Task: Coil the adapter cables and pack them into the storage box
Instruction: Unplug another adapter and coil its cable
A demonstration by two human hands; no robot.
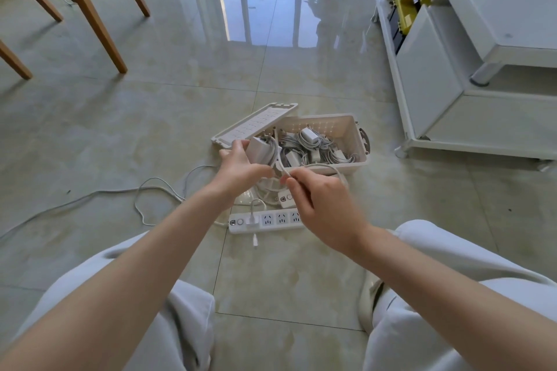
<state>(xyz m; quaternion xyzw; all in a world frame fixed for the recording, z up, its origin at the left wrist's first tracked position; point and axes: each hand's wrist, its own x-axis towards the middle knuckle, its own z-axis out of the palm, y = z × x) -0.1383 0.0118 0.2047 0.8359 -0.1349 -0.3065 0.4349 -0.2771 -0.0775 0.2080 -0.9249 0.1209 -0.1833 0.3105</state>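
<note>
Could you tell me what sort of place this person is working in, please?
Probably a home living or dining room: a glossy tiled floor, a wooden chair at upper left, and a white cabinet at right.

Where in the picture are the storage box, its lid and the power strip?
storage box (328,124): head view, far inner wall.
lid (256,125): head view, middle of its slotted face.
power strip (272,227): head view, white body below the sockets.
</note>
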